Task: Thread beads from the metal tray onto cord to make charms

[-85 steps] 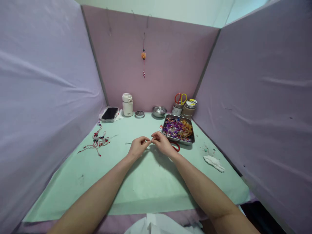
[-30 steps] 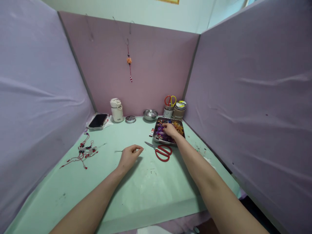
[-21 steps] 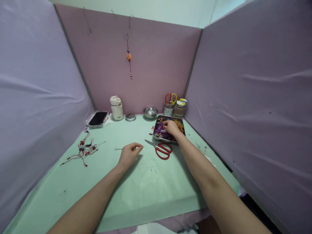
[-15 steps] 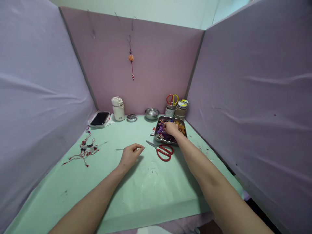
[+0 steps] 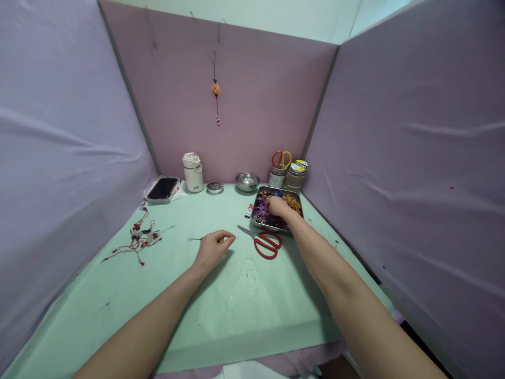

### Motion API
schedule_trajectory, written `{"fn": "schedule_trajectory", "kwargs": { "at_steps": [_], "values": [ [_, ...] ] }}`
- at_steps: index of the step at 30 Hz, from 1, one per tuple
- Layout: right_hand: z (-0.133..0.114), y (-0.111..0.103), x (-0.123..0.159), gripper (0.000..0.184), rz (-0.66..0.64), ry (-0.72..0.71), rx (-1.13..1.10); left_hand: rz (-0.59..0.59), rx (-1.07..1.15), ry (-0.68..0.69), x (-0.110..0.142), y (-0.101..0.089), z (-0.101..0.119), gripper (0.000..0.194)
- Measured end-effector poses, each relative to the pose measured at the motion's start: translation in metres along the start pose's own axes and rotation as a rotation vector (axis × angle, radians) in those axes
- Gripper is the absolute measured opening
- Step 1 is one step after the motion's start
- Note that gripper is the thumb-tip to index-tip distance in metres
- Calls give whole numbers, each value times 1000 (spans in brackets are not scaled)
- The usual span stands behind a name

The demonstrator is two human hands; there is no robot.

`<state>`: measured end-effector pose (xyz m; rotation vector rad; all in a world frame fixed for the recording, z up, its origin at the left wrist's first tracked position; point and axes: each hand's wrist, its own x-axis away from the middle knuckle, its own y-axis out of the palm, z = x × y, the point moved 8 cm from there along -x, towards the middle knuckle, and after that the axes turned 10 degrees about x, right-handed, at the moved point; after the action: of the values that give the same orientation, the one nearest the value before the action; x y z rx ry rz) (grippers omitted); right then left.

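Observation:
My left hand [image 5: 213,250] hovers low over the green tabletop, thumb and forefinger pinched on a thin cord [image 5: 194,239]. One end of the cord sticks out left of the hand and a fine tip shows past the fingertips. My right hand [image 5: 276,207] reaches into a metal tray [image 5: 270,228] of mixed beads [image 5: 260,210], fingers curled down among the purple ones. Its fingertips are hidden, so what they grip is unclear. Red-handled scissors [image 5: 265,243] lie between the hands, in front of the tray.
Red beaded cords [image 5: 140,239] lie at the left, below a phone [image 5: 163,188]. Along the back stand a white flask [image 5: 193,172], a round tin [image 5: 215,188], a steel bowl [image 5: 247,182], a scissors holder [image 5: 276,178] and a jar [image 5: 295,178]. A beaded pendant [image 5: 215,90] hangs behind.
My right hand's fingers have curled down further into the beads. My left hand keeps its pinch on the cord in about the same place. The view has shifted slightly.

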<state>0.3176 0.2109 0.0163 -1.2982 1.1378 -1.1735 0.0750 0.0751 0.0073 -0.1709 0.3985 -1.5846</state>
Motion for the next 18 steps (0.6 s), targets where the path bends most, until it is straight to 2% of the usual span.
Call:
{"fn": "schedule_trajectory", "kwargs": {
  "at_steps": [4,8,18],
  "values": [
    [6,-10,-2,26,81,12,29,1,-5,8,0,0,1,27],
    [-2,-12,-5,27,127,-23,54,3,9,2,0,0,0,27],
    [-30,-5,-14,22,97,-106,144,5,13,11,1,-1,4,27]
  ]
}}
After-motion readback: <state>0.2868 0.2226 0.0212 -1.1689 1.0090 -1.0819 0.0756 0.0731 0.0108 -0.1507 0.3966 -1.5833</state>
